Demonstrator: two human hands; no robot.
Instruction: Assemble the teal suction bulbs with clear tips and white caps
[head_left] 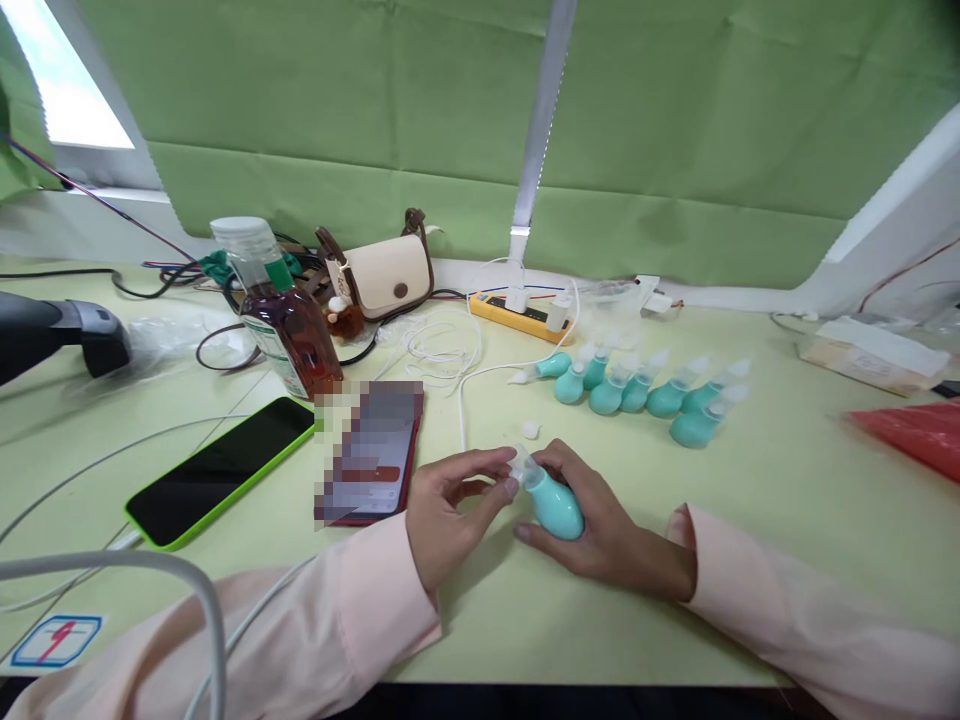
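My right hand (592,520) is wrapped around a turquoise bulb nasal aspirator (556,506), which tilts up and to the left. At its upper end sits a clear nozzle (520,461), pinched between the thumb and forefinger of my left hand (457,505). Whether the nozzle is fully seated on the bulb, I cannot tell. Just beyond my fingers a small white cap (530,430) lies on the table. Several more turquoise aspirators (606,394) with clear tips stand grouped behind my right hand, while one aspirator (553,365) at the group's left end lies on its side.
Left of my hands lie a phone in a red case (375,455) and a green-cased phone (225,470). Behind them stand a bottle of brown liquid (289,330) and a cream handbag (390,275). A yellow power strip (517,317) trails white cables. Red plastic (919,435) lies far right.
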